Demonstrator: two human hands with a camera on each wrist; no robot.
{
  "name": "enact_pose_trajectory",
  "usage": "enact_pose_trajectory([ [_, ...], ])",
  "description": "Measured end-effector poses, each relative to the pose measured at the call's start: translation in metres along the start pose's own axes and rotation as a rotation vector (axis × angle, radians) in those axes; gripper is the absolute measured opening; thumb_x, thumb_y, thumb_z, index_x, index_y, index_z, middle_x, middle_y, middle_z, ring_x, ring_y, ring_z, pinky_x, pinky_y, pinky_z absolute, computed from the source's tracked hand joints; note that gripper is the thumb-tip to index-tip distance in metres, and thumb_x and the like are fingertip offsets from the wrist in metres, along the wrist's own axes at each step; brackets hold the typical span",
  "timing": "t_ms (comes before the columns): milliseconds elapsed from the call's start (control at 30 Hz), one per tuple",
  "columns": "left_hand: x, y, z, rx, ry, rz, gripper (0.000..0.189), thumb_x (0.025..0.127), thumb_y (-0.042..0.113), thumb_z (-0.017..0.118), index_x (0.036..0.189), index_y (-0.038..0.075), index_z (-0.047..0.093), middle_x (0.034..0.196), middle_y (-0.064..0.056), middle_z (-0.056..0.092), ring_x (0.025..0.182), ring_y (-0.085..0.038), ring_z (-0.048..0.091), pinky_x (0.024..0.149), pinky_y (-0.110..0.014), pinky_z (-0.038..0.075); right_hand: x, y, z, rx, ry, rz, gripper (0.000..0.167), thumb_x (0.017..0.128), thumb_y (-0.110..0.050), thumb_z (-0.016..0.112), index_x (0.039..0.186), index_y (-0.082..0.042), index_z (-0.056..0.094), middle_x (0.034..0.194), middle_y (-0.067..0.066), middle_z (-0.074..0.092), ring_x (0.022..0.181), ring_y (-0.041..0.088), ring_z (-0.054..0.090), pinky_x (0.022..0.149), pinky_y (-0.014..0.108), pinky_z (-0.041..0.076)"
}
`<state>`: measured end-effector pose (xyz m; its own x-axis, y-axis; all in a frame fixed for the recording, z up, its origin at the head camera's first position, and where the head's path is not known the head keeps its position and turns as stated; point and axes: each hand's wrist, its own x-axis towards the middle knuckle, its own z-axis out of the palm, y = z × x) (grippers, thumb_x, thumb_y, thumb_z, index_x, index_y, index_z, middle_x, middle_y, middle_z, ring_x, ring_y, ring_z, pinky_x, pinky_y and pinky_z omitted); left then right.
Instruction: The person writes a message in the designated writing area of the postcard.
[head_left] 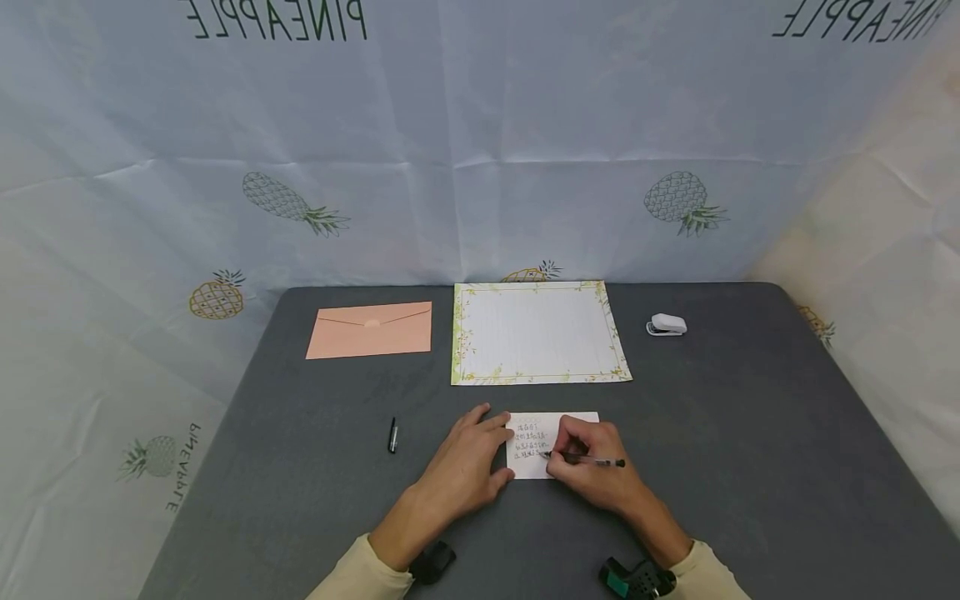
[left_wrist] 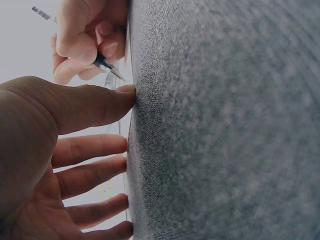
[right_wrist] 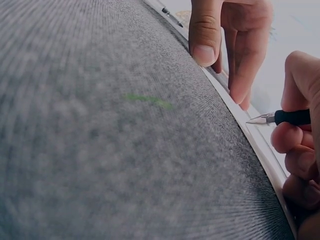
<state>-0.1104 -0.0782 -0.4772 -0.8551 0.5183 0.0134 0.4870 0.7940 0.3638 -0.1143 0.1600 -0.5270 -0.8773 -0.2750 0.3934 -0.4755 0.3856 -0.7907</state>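
Note:
A small white card lies near the front of the table, with several lines of dark handwriting on its left part. My right hand grips a pen with a clear barrel and black grip; its metal tip is at the end of the lowest line. Part of the card's right side is hidden under that hand. With fingers spread, my left hand rests at the card's left edge, thumb and fingertips touching down there. In the right wrist view the pen's tip is right at the card's surface.
A black pen cap lies left of my left hand. Farther back are a peach envelope, a large white sheet with a floral border and a white stapler. A pineapple-print cloth hangs behind the dark grey table.

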Motion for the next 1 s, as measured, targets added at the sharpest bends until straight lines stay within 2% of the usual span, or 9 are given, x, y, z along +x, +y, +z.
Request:
enact_pose_trajectory([
  [333,0.0002,-0.0002,0.0005,0.004,-0.003,-0.001,0.048,0.089,0.026,0.093,0.132,0.007,0.079,0.151,-0.010,0.069,0.151,-0.040,0.055,0.126,-0.057,0.046,-0.0008,0.0015,-0.0025,-0.003,0.055,0.002,0.041,0.072,0.010,0.074,0.073,-0.029,0.061,0.059,-0.015,0.049,0.054,-0.006,0.035,0.047,0.016,0.027],
  [1000,0.0005,-0.0004,-0.0001,0.003,-0.012,-0.007,0.049,0.091,0.027,0.092,0.133,0.008,0.078,0.153,-0.009,0.068,0.152,-0.039,0.054,0.128,-0.055,0.044,-0.0019,0.0016,-0.0042,-0.001,0.011,0.017,0.039,0.073,0.009,0.075,0.073,-0.027,0.061,0.058,-0.016,0.046,0.052,-0.007,0.033,0.048,0.014,0.025],
])
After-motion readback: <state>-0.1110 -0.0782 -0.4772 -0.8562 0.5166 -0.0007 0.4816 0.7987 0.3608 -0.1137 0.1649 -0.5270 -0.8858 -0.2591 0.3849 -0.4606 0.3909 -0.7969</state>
